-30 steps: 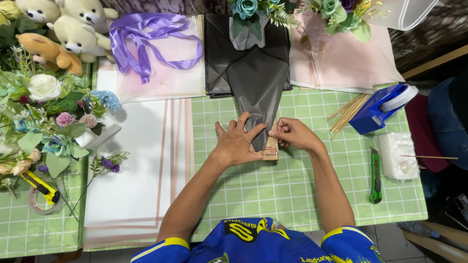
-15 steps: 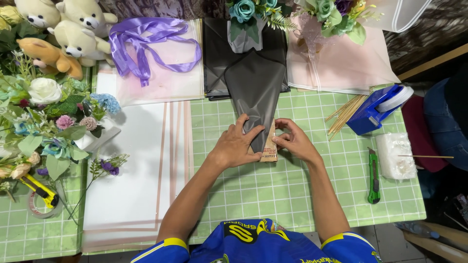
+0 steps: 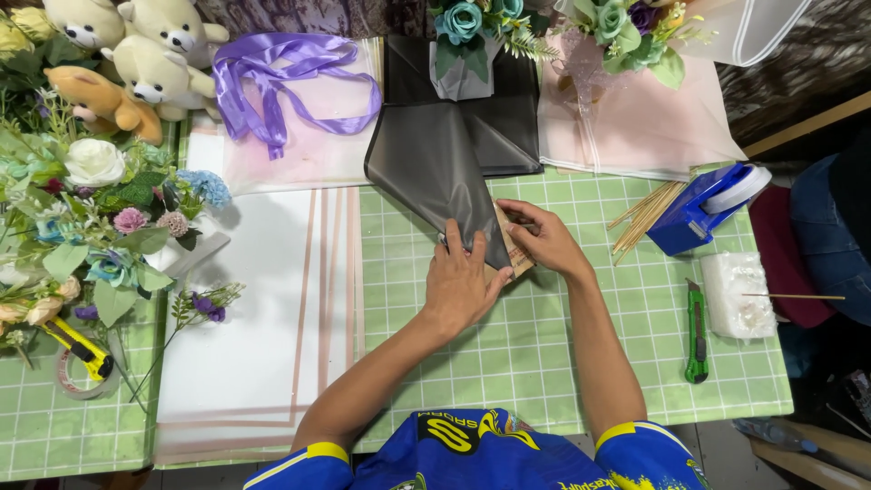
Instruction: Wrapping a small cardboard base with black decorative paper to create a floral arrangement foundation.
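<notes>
Head view shows the left hand [image 3: 463, 286] pressing flat on a folded dark grey wrapping sheet [image 3: 435, 172] on the green checked bench [image 3: 544, 345], while the right hand [image 3: 544, 240] pinches its lower edge beside a brown card [image 3: 515, 254], bamboo skewers [image 3: 644, 213] nearby.

grey wrapping sheet [image 3: 435, 168] hides most of the brown piece [image 3: 514, 254].

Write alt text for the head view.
Both hands, left hand and right hand, press a folded dark grey sheet onto a green checked table. Flowers lie left, a blue tape dispenser right.
</notes>
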